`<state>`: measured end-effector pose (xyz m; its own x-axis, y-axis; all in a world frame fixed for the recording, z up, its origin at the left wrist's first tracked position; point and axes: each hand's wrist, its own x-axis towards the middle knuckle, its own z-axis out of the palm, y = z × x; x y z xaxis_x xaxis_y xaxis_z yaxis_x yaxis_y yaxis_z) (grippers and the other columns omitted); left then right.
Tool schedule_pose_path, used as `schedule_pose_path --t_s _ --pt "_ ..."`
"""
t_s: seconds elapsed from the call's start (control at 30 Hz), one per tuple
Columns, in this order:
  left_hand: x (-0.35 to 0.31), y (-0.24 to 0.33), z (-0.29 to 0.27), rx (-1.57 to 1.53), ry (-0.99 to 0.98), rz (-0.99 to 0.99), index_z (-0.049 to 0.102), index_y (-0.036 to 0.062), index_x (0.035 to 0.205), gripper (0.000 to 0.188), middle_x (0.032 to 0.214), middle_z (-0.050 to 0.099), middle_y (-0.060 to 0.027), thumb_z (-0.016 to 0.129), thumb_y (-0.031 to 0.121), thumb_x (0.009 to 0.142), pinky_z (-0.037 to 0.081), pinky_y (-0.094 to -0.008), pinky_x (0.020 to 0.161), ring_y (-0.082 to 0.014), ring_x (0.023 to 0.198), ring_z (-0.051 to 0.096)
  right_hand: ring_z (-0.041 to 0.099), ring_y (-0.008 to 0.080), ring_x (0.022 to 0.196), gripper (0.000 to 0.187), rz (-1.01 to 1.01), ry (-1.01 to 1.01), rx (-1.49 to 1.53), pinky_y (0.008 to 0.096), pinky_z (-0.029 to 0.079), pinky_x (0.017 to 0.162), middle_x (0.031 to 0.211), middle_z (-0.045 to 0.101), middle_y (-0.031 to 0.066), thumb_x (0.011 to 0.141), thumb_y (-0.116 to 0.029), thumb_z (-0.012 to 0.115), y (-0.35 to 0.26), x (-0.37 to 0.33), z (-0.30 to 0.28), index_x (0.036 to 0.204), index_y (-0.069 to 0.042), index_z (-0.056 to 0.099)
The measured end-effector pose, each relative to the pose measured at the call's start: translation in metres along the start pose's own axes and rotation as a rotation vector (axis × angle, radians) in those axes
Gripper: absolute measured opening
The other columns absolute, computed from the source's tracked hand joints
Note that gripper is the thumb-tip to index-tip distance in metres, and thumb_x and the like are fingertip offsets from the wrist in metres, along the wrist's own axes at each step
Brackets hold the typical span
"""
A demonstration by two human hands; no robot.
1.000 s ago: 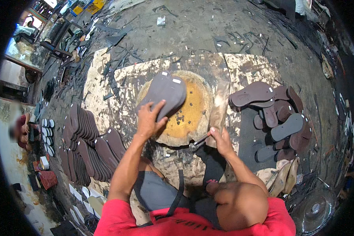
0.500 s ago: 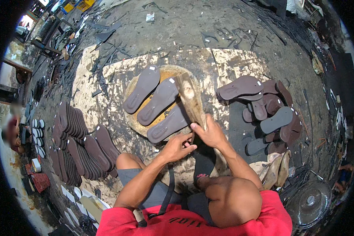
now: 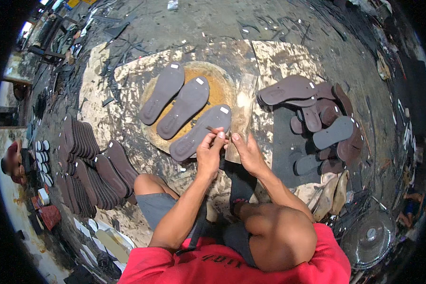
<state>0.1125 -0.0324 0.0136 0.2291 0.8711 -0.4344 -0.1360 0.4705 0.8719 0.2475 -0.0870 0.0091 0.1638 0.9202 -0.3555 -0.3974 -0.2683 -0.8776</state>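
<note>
1. My left hand (image 3: 210, 154) is pinched narrow, thumb against fingertips, on a thin, dark, stick-like tool (image 3: 211, 128) whose tip shows above the nearest sole; its material is too small to tell.
2. My right hand (image 3: 249, 155) is just beside it, thumb laid over the lower end of a long, flat, pale-brown wooden bar (image 3: 242, 111), gripping it; some fingers are hidden underneath.
3. Directly beyond my fingertips, a grey-brown, smooth, foot-shaped sole (image 3: 199, 137) lies slantwise, wide end away from me. A small white rectangular label sits at that end; any print on it is too small to read.
4. Two matching grey-brown soles, a middle one (image 3: 183, 109) and a far one (image 3: 163, 94), lie slantwise beside it, each labelled white at the wide end. All three carry a faint pressed mark in the heel that I can't make out.
5. Under them is a round, yellow-topped board with a pale worn rim (image 3: 230, 87).
6. To my left stand overlapping stacks of dark-brown soles (image 3: 112, 174), small white tags on some.
7. To my right is a loose pile of brown soles (image 3: 288, 90) with a grey sole (image 3: 333, 133) on top.
8. Dark lettering curves across my red cloth shirt (image 3: 184, 265), foreshortened.
9. Farther right is a round, dark wire-caged fan (image 3: 370, 236).
</note>
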Motion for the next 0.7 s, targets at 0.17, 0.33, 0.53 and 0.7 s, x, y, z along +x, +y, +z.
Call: schedule_pose_path --t_s 0.17,0.33,0.53,0.7 --pt "0.036 0.008 -0.004 -0.055 0.106 0.029 0.07 0.0019 0.115 0.028 0.094 0.07 -0.0016 0.064 0.028 0.107 0.053 -0.0238 0.074 -0.0084 0.082 0.065 0.065 0.0176 0.096 0.046 -0.104 0.121 -0.52 0.0343 0.053 0.087 0.104 0.068 0.0103 0.107 -0.034 0.061 0.007 -0.002 -0.014 0.133 0.003 0.051" --pt "0.087 0.013 -0.02 0.399 0.075 0.271 0.072 -0.0002 0.113 0.029 0.086 0.072 -0.004 0.062 0.026 0.107 0.054 -0.025 0.069 -0.0084 0.077 0.067 0.065 0.0243 0.104 0.055 0.114 0.08 -0.618 0.0388 0.051 0.094 0.112 0.068 0.017 0.104 -0.04 0.064 0.011 -0.01 -0.04 0.132 0.005 0.053" --pt "0.091 0.008 -0.024 0.521 0.068 0.264 0.071 -0.0003 0.118 0.03 0.094 0.073 -0.0069 0.06 0.026 0.108 0.057 -0.0271 0.074 -0.0127 0.083 0.071 0.067 0.0267 0.107 0.071 0.488 -0.085 -0.276 0.04 0.05 0.097 0.119 0.07 0.0183 0.102 -0.056 0.06 0.011 -0.004 -0.055 0.136 0.006 0.056" --pt "0.087 0.012 -0.019 0.573 0.1 0.346 0.071 -0.0013 0.103 0.024 0.081 0.073 -0.009 0.066 0.022 0.104 0.054 -0.0305 0.069 -0.0113 0.074 0.068 0.066 0.0141 0.077 0.043 0.299 -0.133 -0.281 0.0308 0.055 0.069 0.089 0.071 0.0082 0.107 -0.042 0.059 -0.101 0.002 -0.029 0.119 -0.001 0.061"
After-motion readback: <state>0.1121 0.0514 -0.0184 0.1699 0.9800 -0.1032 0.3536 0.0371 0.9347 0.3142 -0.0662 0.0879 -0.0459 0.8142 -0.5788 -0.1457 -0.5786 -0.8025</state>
